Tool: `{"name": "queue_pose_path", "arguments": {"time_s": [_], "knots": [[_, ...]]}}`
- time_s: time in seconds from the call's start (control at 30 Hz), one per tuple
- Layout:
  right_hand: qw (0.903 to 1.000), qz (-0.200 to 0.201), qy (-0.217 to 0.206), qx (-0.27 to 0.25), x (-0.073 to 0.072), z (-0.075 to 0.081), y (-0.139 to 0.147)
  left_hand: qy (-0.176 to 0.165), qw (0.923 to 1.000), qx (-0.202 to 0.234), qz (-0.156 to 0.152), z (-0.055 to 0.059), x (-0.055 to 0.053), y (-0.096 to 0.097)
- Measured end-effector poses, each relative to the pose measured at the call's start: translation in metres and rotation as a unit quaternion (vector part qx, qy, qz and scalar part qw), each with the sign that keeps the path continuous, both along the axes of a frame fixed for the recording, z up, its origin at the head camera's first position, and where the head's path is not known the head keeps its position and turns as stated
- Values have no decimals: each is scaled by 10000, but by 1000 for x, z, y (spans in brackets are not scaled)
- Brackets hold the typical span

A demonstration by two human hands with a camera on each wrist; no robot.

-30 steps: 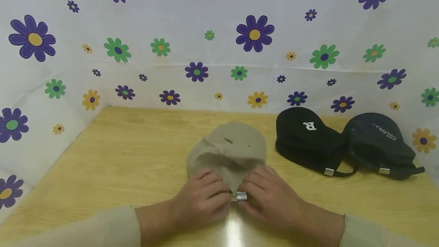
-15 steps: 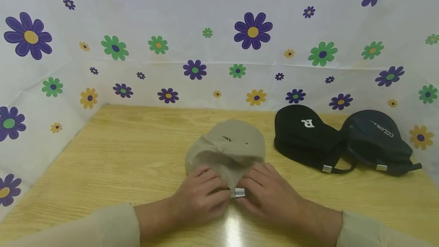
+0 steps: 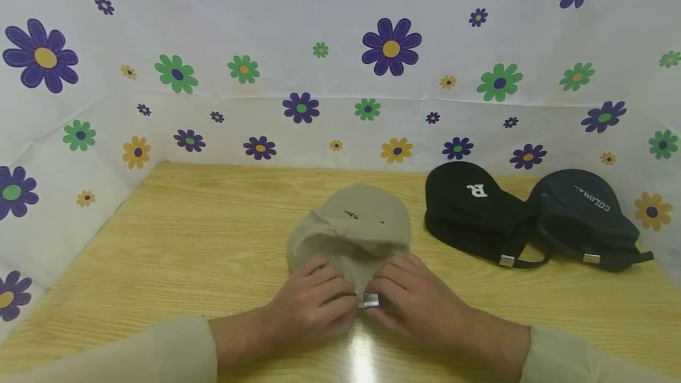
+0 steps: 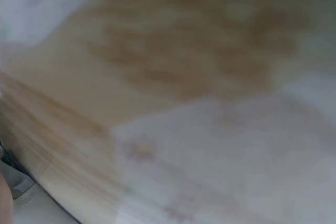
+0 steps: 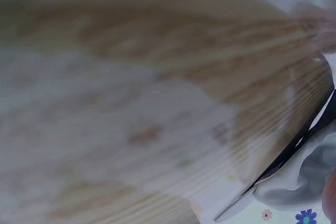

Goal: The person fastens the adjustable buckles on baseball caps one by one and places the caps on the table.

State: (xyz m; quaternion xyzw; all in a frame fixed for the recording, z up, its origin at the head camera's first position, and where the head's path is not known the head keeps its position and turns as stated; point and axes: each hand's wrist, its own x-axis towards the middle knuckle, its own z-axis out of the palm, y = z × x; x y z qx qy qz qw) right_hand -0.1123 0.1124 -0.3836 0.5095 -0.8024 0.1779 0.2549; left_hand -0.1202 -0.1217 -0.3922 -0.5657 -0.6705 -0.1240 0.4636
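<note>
A beige baseball cap (image 3: 367, 205) with dark lettering lies on the table, its crown dented toward the near side. Both hands are at the cap's near edge, where the back strap carries a silver metal buckle (image 3: 370, 300). My left hand (image 3: 319, 303) pinches the strap just left of the buckle, its fingertips tucked out of sight. On the other side, my right hand (image 3: 417, 306) grips the strap end by the buckle with curled fingers. In the right wrist view, part of the cap (image 5: 278, 190) shows beside a finger at the right edge.
A black cap (image 3: 463, 211) with a white R lies on the wooden table (image 3: 213, 223) to the right. Overlapping it is a dark navy cap (image 3: 580, 211) with pale lettering. Flower-patterned cloth (image 3: 330, 75) encloses the back and sides.
The buckle sits slightly closer to my left fingers. Both hands keep their hold on the cap, and the whole head view has shifted a little.
</note>
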Motion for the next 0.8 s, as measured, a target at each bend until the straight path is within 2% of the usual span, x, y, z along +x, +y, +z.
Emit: {"name": "queue_pose_path", "arguments": {"time_s": [0.33, 0.8], "knots": [[9998, 105, 91, -162, 0, -1, -1, -37, 10000, 31, 6, 1, 1, 2], [9997, 198, 79, -75, -1, -2, -2, 29, 10000, 21, -47, 2, 1, 2]]}}
